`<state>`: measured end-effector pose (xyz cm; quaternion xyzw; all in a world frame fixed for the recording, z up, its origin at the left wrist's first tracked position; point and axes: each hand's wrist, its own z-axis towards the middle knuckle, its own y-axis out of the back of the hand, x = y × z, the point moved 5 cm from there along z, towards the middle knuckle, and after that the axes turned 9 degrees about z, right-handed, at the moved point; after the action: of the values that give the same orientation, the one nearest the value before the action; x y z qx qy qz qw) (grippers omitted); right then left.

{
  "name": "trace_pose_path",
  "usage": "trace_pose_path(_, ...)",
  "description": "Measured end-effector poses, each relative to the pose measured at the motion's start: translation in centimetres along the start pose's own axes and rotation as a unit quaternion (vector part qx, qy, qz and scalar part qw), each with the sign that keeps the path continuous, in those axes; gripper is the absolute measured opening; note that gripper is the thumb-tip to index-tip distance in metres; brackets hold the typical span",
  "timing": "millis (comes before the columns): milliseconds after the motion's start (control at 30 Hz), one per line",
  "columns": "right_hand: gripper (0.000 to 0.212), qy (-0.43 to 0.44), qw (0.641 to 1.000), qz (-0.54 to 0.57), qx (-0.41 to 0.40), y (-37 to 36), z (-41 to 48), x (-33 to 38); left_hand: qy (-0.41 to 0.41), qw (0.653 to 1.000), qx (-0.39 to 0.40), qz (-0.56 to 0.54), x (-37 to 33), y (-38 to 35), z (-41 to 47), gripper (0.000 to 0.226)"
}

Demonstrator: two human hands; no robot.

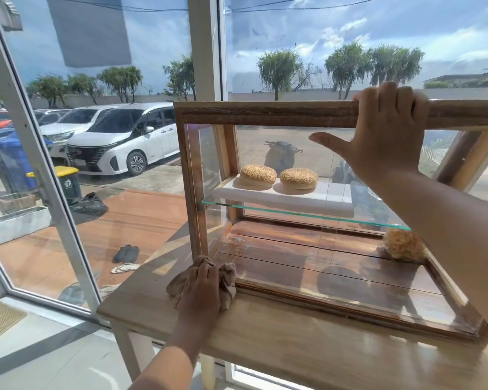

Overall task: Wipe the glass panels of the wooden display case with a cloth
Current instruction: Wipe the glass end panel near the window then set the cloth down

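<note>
The wooden display case (265,114) with glass panels stands on a wooden table (293,339). My left hand (200,288) presses a crumpled beige cloth (228,280) against the case's lower left front corner, where the front glass meets the frame. My right hand (386,130) grips the top wooden rail of the case, fingers curled over it, thumb spread out to the left. Inside, a glass shelf (293,213) carries a white tray (330,199) with two sesame buns (258,175).
A third bun (403,244) lies on the case's wooden floor at the right, partly behind my right forearm. Large windows (110,136) stand close behind and left of the table. The table's left edge drops to the tiled floor (54,361).
</note>
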<state>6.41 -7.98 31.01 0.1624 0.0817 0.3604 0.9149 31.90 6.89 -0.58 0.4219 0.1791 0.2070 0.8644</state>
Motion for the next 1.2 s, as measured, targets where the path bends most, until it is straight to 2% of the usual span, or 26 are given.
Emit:
trace_pose_path(100, 0.085, 0.001, 1.0, -0.001, -0.004, -0.1, 0.0, 0.0, 0.023, 0.993, -0.042, -0.11, -0.9, 2.8, 1.9, 0.02)
trace_pose_path(200, 0.084, 0.004, 1.0, -0.002, -0.005, -0.1, -0.1, 0.0, 0.003, 0.969, -0.175, -0.174, -2.7, 9.8, 6.6, 0.023)
trace_pose_path(267, 0.084, 0.004, 1.0, 0.001, -0.005, 0.0, 0.0, 0.0, -0.005, 0.949, -0.272, -0.16, -3.9, 15.4, 10.6, 0.012)
trace_pose_path(300, 0.084, 0.002, 1.0, 0.003, -0.003, 0.0, 0.0, 0.0, -0.008, 0.937, -0.319, -0.142, -4.3, 18.1, 12.5, 0.022)
trace_pose_path(367, 0.084, 0.001, 1.0, 0.004, -0.002, -0.1, 0.0, 0.1, -0.01, 0.927, -0.344, -0.147, -4.5, 21.5, 15.5, 0.032)
trace_pose_path(467, 0.084, 0.003, 1.0, 0.002, -0.01, -0.1, 0.0, 0.0, -0.021, 0.925, -0.363, -0.107, -3.6, 21.6, 16.0, 0.025)
trace_pose_path(567, 0.085, 0.006, 1.0, -0.006, -0.022, -0.3, 0.0, -0.3, -0.045, 0.938, -0.328, -0.104, -2.5, 17.2, 13.6, 0.009)
trace_pose_path(667, 0.085, 0.011, 1.0, -0.003, -0.024, -0.4, -0.1, -0.3, -0.086, 0.954, -0.252, -0.139, -2.1, 11.7, 9.1, 0.023)
trace_pose_path(867, 0.085, 0.011, 0.999, -0.009, -0.029, -0.4, -0.1, -0.4, -0.123, 0.983, -0.105, -0.085, 0.7, 3.5, 2.1, 0.017)
trace_pose_path(967, 0.084, 0.011, 0.999, -0.014, -0.03, -0.4, -0.1, -0.3, -0.116, 0.989, -0.039, -0.086, 1.0, 1.9, 0.8, 0.026)
trace_pose_path(1067, 0.085, 0.011, 0.999, -0.02, -0.028, -0.3, -0.1, -0.2, -0.1, 0.992, 0.0, -0.08, 1.3, 1.1, 0.6, 0.009)
trace_pose_path(1200, 0.085, 0.011, 1.0, -0.015, -0.019, -0.1, -0.1, 0.1, -0.108, 0.992, 0.021, -0.063, 0.0, 4.8, 3.1, 0.018)
